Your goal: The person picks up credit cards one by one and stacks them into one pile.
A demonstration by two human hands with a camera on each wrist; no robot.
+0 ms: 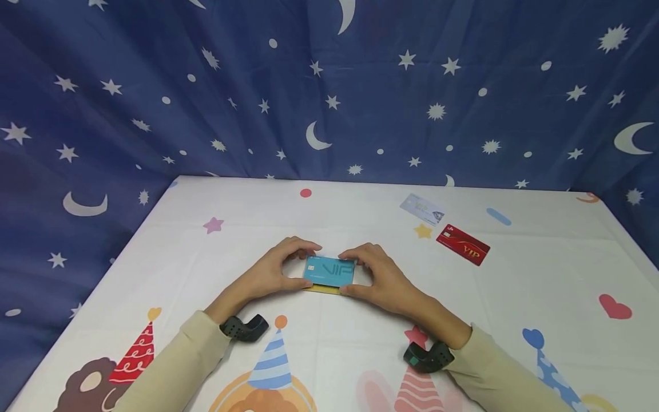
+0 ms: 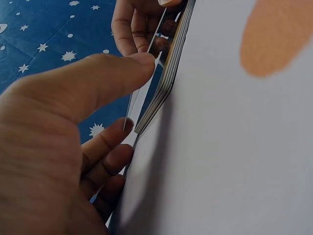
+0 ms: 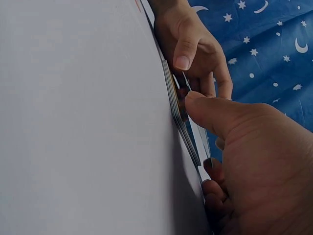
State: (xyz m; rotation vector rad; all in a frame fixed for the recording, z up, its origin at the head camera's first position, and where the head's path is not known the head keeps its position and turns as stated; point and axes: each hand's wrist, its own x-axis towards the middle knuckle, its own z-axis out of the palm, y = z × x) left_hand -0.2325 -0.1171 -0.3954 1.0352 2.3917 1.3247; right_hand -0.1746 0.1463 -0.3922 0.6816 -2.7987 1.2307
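A light-blue VIP card [image 1: 329,271] is held between both hands at the middle of the table. My left hand [image 1: 275,269] pinches its left end, thumb at the near edge and fingers at the far one. Its right end is gripped the same way by my right hand [image 1: 383,277]. Just under the blue card lies a stack of cards [image 2: 170,71] with a gold card [image 1: 323,289] on top, mostly hidden from the head view. Both wrist views show a thin gap between the tilted blue card and the stack [image 3: 177,110].
Back right on the white patterned tablecloth [image 1: 247,200] lie a silver card [image 1: 422,209] and a red VIP card [image 1: 463,245]. A dark blue star-and-moon curtain [image 1: 360,137] hangs behind the table. Each wrist wears a black band.
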